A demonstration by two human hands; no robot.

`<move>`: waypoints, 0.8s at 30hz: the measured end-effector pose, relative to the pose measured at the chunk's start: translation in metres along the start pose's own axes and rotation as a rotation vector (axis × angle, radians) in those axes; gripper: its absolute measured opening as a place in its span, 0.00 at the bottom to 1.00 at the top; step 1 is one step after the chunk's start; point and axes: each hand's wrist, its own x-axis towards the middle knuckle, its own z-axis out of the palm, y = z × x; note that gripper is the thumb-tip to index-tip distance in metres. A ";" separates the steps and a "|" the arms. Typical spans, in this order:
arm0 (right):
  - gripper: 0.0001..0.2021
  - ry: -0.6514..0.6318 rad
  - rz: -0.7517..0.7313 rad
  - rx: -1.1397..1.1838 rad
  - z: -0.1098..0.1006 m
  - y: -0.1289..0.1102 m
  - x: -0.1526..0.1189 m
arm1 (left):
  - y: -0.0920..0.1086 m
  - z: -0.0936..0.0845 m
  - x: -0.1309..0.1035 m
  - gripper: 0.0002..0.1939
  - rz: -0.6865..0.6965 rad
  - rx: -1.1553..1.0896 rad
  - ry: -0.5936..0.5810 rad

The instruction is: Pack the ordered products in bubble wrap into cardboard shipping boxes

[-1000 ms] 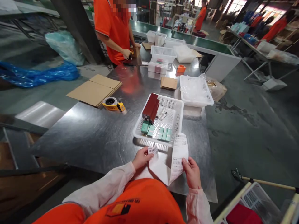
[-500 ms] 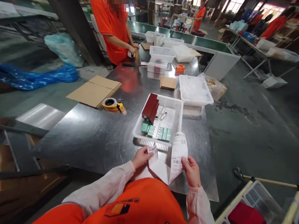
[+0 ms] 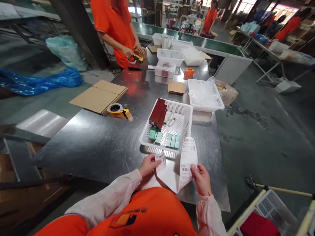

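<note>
A long white strip of printed labels (image 3: 188, 160) is held up between my hands at the near table edge, sagging in a fold in the middle. My left hand (image 3: 148, 165) pinches its left end, and my right hand (image 3: 201, 178) grips its right part. Just beyond them sits a white perforated basket (image 3: 184, 113). Inside it are dark red boxes (image 3: 157, 113) at the left, several small green boxes (image 3: 173, 141) along the near side, and small white items (image 3: 171, 120) in the middle.
Left on the metal table (image 3: 118, 141) are a yellow tape dispenser (image 3: 119, 112) and flat cardboard (image 3: 98, 95). Beyond the basket lie small cardboard pieces (image 3: 176, 87) and a basket of clear plastic (image 3: 205, 95). Another person (image 3: 116, 29) handles a box at the far left.
The other person's hands and tape dispenser have shifted over the box, which now shows more clearly. My hands and the label strip have hardly moved.
</note>
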 end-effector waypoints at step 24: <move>0.25 -0.012 0.013 -0.009 -0.006 0.007 0.003 | 0.002 0.002 0.000 0.19 -0.023 -0.029 0.028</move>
